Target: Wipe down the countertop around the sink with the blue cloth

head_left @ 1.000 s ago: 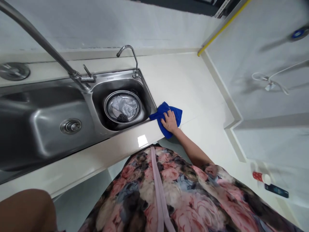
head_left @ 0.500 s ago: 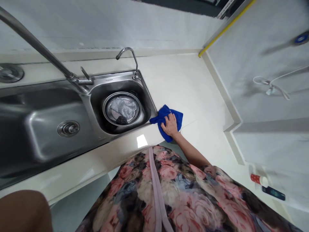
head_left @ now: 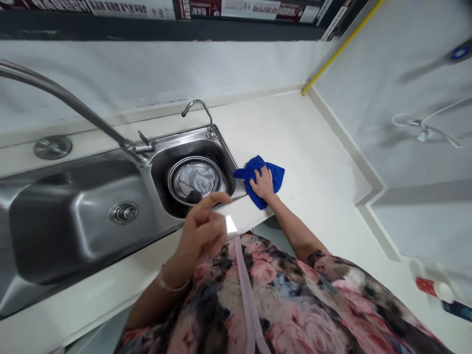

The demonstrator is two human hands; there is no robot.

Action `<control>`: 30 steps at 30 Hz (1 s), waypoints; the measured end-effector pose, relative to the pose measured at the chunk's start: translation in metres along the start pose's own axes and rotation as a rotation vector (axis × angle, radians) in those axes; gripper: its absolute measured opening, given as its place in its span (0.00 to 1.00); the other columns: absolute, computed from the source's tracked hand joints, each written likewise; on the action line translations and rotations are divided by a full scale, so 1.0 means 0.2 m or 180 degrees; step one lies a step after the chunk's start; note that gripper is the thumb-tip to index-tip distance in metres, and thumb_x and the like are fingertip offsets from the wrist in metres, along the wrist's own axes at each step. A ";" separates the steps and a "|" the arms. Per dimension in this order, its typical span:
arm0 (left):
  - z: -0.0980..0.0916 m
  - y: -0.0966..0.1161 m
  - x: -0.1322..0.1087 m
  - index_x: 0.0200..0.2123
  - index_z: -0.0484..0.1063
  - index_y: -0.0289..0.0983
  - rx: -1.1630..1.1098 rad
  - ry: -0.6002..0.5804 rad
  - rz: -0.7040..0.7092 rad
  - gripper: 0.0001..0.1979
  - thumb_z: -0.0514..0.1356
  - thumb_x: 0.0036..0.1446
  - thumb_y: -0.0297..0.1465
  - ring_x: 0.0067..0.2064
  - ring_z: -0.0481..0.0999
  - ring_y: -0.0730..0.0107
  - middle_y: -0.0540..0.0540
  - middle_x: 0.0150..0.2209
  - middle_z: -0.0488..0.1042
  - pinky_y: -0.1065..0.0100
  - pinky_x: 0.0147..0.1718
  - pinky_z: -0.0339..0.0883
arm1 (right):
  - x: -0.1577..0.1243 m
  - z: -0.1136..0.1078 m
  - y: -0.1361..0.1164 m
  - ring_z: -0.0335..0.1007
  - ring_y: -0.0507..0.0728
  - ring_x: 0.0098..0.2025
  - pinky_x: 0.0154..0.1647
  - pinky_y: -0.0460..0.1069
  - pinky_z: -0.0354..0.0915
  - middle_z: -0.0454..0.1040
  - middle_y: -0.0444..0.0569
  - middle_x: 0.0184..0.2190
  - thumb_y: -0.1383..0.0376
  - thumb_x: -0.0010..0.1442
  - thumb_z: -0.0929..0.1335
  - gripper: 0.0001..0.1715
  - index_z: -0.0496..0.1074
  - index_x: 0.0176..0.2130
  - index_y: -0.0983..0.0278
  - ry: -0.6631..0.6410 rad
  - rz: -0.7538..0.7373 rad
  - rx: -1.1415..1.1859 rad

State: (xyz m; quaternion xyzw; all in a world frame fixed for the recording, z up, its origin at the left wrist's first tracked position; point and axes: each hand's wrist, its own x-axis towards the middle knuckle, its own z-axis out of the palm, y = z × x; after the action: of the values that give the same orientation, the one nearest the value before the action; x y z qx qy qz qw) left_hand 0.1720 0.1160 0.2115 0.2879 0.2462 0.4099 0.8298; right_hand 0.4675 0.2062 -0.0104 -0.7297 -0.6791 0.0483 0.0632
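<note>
My right hand (head_left: 263, 183) lies flat on a blue cloth (head_left: 276, 175), fingers spread, pressing it to the counter just right of the sink's corner. A pointed end of the cloth reaches to the sink rim. Above the counter's front edge hovers my left hand (head_left: 206, 228), slightly blurred. Its index finger is stretched out and the others are loosely bent, with nothing seen in them. Beyond it, in the smaller sink bowl, sits a round metal strainer basin (head_left: 170, 181) holding a clear crumpled plastic bag (head_left: 199, 178) and a dark scrubber (head_left: 194, 196).
A large sink bowl (head_left: 47, 236) with a drain (head_left: 124, 212) lies at left. A tall faucet (head_left: 88, 110) and a small curved tap (head_left: 206, 108) rise behind the bowls. White counter (head_left: 317, 162) extends right toward a wall. A red-and-white cup (head_left: 433, 287) and a dark phone (head_left: 457, 309) are far right.
My left hand has come into view from the lower left, near the sink's front edge. The view has tilted up, showing boxes behind the window. My right hand remains on the cloth.
</note>
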 end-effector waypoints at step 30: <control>-0.36 -0.24 0.35 0.33 0.69 0.37 0.0480 0.1264 -0.0401 0.22 0.70 0.52 0.49 0.12 0.47 0.86 0.59 0.16 0.63 0.76 0.14 0.36 | 0.00 -0.01 -0.13 0.41 0.79 0.77 0.74 0.75 0.42 0.60 0.78 0.69 0.56 0.64 0.67 0.32 0.71 0.59 0.76 -0.0215 -0.0346 -0.0228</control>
State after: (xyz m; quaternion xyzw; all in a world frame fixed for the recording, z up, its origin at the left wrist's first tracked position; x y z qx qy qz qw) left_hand 0.1894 0.1699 0.1161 0.2468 0.4522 0.3864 0.7651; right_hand 0.4422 0.2074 -0.0051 -0.6915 -0.7208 0.0451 0.0166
